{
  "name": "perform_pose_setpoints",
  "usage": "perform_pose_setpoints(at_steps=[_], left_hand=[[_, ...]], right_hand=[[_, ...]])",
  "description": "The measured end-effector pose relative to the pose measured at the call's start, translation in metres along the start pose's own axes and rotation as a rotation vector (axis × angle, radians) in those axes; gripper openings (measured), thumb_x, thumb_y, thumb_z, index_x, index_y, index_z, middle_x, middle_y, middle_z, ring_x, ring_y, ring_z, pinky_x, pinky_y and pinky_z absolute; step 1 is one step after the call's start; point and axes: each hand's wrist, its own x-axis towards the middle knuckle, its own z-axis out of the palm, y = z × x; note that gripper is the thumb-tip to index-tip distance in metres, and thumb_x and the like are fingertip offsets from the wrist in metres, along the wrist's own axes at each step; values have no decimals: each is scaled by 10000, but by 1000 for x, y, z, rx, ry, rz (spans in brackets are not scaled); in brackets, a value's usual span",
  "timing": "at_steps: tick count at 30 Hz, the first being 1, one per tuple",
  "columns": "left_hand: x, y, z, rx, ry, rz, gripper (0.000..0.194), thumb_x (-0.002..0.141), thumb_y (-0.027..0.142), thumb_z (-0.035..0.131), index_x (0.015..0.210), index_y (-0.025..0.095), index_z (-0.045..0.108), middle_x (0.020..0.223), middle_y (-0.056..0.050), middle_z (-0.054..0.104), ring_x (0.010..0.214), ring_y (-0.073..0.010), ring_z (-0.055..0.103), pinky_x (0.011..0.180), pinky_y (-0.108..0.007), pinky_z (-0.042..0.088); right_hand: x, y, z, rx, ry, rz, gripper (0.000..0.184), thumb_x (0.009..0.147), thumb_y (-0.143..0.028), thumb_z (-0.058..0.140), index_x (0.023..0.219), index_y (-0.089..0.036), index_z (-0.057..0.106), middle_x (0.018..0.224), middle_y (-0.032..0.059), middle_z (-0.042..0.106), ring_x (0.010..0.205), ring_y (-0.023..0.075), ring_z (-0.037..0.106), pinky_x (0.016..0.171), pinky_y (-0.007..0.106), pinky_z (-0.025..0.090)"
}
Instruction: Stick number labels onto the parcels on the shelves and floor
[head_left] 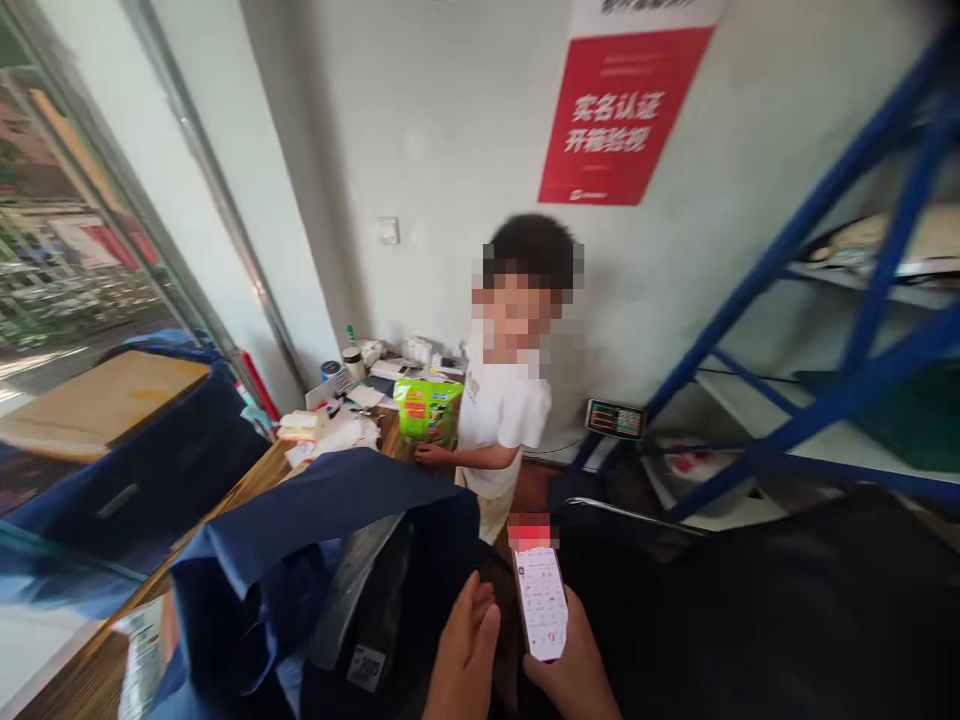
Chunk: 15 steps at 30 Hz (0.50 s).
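Observation:
My right hand (574, 655) is wrapped round a smartphone (541, 605), held upright with its lit screen towards me. A red band and rows of small icons show on it; part of the top is blurred out. Just left of the phone, my left hand (466, 645) is raised with its fingers stretched out and nothing in it. Beside that hand a large navy blue fabric bag (330, 490) gapes open on the wooden table. Inside it lies a dark item in a clear plastic wrapper (356, 600) with a white label (367, 667).
A person in a white T-shirt (502, 410) stands beyond the table (247, 490), one hand by a bright green packet (427, 410). Papers and small items crowd the table's far end. Blue metal shelving (795, 190) rises at the right; a digital scale display (615, 418) stands near it.

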Motion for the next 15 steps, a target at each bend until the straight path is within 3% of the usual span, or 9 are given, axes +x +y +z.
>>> perform_pose_setpoints(at_steps=[2,5,8,11,15], left_hand=[[19,-8,33,-300,-184,-137,767,719,630,610,1327,184,466,1312,-150,547,1261,-307,474,1050,-408,389],[30,-13,64,-558,-372,-169,901,681,613,675,1425,267,306,1356,-108,521,1308,-293,427,1054,-397,385],[24,-3,74,-501,-515,-255,970,718,627,632,1476,349,95,1418,-107,455,1264,-320,468,801,-391,551],[13,14,88,-330,-750,-342,879,782,664,513,1470,401,32,1440,-115,425,1146,-341,558,537,-324,569],[0,13,132,-235,-903,-390,932,711,699,575,1471,345,167,1341,-127,531,1089,-329,594,745,-436,575]], right_hand=[[-12,-11,-11,39,48,-68,736,449,-152,708,1164,-217,547,1123,124,630,1081,353,575,934,437,454],[-20,-32,-31,77,34,-123,834,457,-213,788,1246,-218,517,1177,128,585,1142,353,527,976,450,426],[-19,-55,-65,247,-3,-83,792,471,-318,834,1206,-229,551,1240,115,563,1187,327,503,1017,433,396],[-16,-74,-106,560,32,51,523,702,-554,663,1098,-218,596,1062,92,662,966,260,630,862,385,487],[-18,-76,-151,791,231,184,498,703,-613,653,983,-202,627,781,35,692,684,206,640,576,277,464]])
